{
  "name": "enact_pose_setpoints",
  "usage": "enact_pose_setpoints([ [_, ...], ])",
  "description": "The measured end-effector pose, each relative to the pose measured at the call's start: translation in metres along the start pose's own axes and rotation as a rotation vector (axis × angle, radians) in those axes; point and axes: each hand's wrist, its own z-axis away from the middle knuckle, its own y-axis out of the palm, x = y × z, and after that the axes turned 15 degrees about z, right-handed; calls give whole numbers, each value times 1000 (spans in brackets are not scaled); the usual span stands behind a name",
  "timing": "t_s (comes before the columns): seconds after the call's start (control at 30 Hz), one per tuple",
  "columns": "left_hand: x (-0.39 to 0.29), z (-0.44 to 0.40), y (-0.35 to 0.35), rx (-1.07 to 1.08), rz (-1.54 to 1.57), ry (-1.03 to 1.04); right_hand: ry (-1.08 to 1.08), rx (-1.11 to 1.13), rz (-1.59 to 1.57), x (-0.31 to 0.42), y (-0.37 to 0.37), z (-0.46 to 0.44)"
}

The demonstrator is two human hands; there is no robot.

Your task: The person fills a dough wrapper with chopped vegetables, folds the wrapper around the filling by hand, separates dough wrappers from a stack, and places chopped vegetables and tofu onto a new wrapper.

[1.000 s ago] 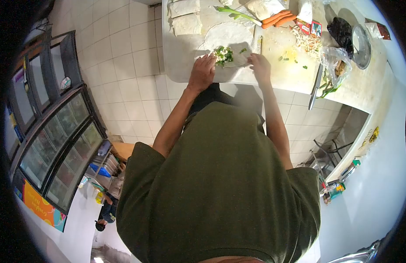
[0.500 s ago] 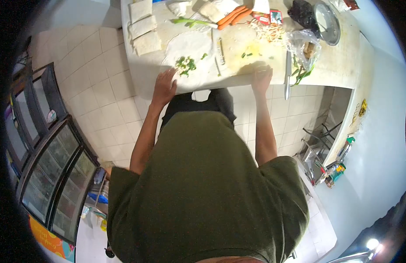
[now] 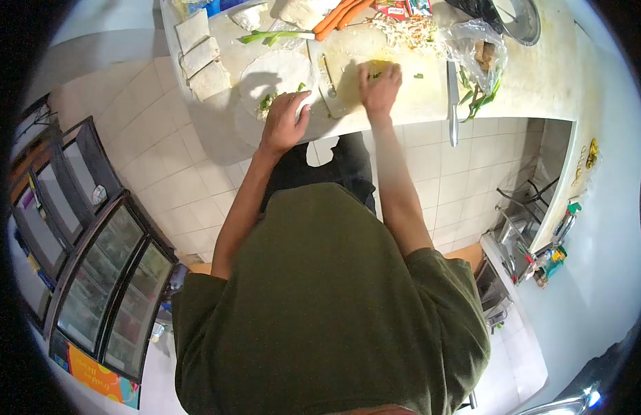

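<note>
A round, thin sheet of dough (image 3: 279, 66) lies on the worktop, with chopped greens and white bits (image 3: 266, 104) on its near part. My left hand (image 3: 286, 122) rests over the sheet's near right edge, partly covering the filling, fingers spread a little. On the yellow-stained cutting board (image 3: 348, 66), my right hand (image 3: 380, 88) reaches down with bent fingertips at a few green pieces. Whether it pinches any of them cannot be made out. Another green piece (image 3: 418, 76) lies to its right.
Folded dough squares (image 3: 200, 55) line the left edge. Behind are a spring onion (image 3: 275, 35), carrots (image 3: 340, 16) and shredded vegetables (image 3: 410, 34). A knife (image 3: 453, 104) overhangs the front edge, beside a plastic bag (image 3: 476, 48) and a metal bowl (image 3: 521, 21).
My right hand has moved from the worktop's front edge onto the green pieces on the board. My left hand has shifted right, over the filling. The camera view has moved too.
</note>
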Motion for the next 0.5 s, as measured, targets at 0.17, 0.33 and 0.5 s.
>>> enact_pose_setpoints([
  [0.17, 9, 21, 9, -50, -35, -32, -180, 176, -137, -3, -5, 21],
  [0.33, 27, 67, -4, -44, -153, -159, -454, 236, -158, -50, -8, 9],
  [0.5, 34, 100, -19, -92, -179, -358, -407, 141, -265, -97, -16, -22],
])
